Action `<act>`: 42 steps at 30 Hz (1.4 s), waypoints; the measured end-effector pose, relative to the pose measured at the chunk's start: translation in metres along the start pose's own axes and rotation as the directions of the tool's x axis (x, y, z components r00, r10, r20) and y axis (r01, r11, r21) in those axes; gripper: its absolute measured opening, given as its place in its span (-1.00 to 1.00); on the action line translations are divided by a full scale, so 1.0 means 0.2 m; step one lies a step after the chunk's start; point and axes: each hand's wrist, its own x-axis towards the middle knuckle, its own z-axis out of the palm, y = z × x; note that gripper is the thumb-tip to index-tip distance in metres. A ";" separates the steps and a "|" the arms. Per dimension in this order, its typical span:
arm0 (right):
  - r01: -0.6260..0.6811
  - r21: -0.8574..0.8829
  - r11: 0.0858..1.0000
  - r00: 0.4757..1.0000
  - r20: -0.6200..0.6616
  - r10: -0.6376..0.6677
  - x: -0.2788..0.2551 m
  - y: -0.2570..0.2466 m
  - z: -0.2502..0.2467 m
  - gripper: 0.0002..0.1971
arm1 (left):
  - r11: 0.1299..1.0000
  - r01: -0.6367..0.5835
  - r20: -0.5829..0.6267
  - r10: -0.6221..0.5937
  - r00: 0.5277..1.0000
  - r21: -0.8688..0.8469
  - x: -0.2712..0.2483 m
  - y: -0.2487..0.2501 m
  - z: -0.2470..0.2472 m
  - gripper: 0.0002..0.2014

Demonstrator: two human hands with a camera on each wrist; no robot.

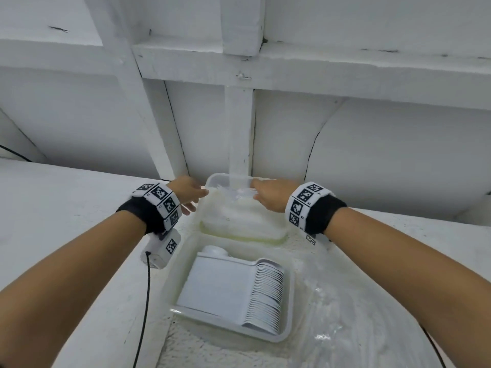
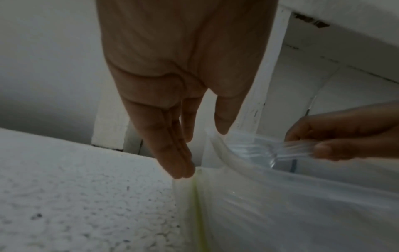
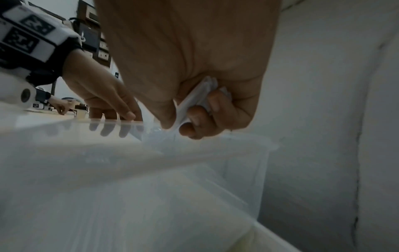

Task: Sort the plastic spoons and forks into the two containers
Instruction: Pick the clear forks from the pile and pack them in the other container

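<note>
Two translucent containers stand on the white table. The near container (image 1: 290, 301) holds a neat row of stacked white spoons (image 1: 267, 293). Over the far container (image 1: 212, 179) my right hand (image 1: 268, 196) grips a bundle of clear plastic cutlery (image 1: 235, 193); its ends are too blurred to tell forks from spoons. In the right wrist view my fingers (image 3: 195, 113) curl round the bundle's handles (image 3: 194, 100). My left hand (image 1: 190, 193) has straight fingers (image 2: 179, 163) laid against the outside of the far container's left wall (image 2: 237, 196), its thumb at the rim.
A white wall with beams rises right behind the far container. A black cable (image 1: 145, 301) runs down the table at the left. Crumpled clear plastic wrap (image 1: 345, 309) lies right of the near container. The textured table (image 1: 66, 208) stretches to the left.
</note>
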 end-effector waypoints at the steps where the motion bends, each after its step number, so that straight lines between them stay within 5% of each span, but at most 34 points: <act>1: 0.000 -0.004 1.000 1.000 0.005 0.000 0.02 0.00 0.03 -0.64 | 1.000 0.005 0.009 -0.004 1.000 -0.027 0.02 0.00 0.01 -0.76; 9: -0.051 -0.066 0.997 0.995 0.084 0.056 0.11 -0.01 0.18 -0.54 | 0.999 0.008 -0.001 -0.008 1.000 -0.045 0.07 0.00 0.03 -0.77; 17: -0.011 0.179 0.984 0.994 0.107 -0.009 0.15 -0.07 0.15 -0.55 | 0.998 0.011 0.001 -0.011 1.000 -0.059 0.09 -0.01 0.04 -0.82; 28: 0.022 0.271 0.962 0.998 0.051 -0.037 0.06 -0.07 0.12 -0.54 | 0.999 0.019 -0.017 -0.020 1.000 -0.043 0.03 0.00 0.02 -0.69; 34: 0.094 0.292 0.952 0.993 -0.091 -0.070 -0.24 0.00 -0.01 -0.59 | 0.959 -0.167 -0.192 0.213 0.958 0.231 -0.16 0.05 -0.06 -0.68; 38: 0.099 0.296 0.950 0.989 -0.137 -0.061 -0.56 0.03 -0.01 -0.63 | 0.914 -0.379 -0.225 0.403 0.887 0.144 -0.41 0.10 0.01 -0.79; 42: 0.060 0.318 0.946 0.993 -0.115 -0.024 -0.89 0.02 0.10 -0.65 | 0.845 -0.535 -0.099 0.533 0.840 0.003 -0.72 0.13 0.19 -0.88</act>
